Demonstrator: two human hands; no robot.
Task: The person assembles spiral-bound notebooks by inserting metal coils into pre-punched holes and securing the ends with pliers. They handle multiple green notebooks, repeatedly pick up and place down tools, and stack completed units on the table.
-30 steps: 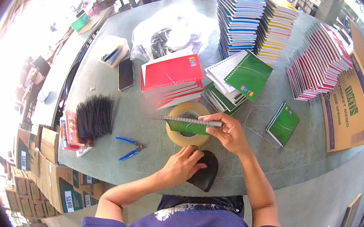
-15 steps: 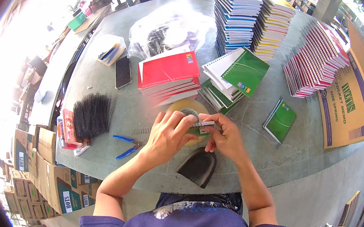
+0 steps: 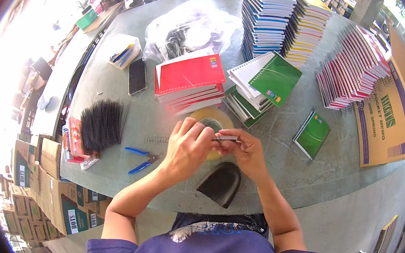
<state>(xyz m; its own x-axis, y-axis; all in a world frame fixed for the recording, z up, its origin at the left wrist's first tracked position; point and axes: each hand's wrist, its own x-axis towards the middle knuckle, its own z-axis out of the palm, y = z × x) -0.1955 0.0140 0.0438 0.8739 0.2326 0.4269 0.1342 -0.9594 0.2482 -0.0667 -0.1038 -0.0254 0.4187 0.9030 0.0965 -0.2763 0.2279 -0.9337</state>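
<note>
Between my two hands a small notebook is held nearly edge-on, so mostly its thin page edge shows. My left hand pinches its left end with curled fingers; whether a wire coil is there too is hidden. My right hand grips the right end between thumb and fingers. Under the hands lies a round yellowish roll, partly covered. A black, rounded, shallow piece rests just nearer to me. Left of my left hand are a loose wire coil and blue-handled pliers with spread handles.
Red notebooks and green notebooks are stacked beyond my hands. A single green notebook lies at right, near a carton. Black coils are heaped at left, below a phone. Tall blue notebooks stand farther back.
The notebook has tipped so its green cover no longer shows. My right hand's fingers have drawn up under it, away from the black piece. Both hands stay over the roll.
</note>
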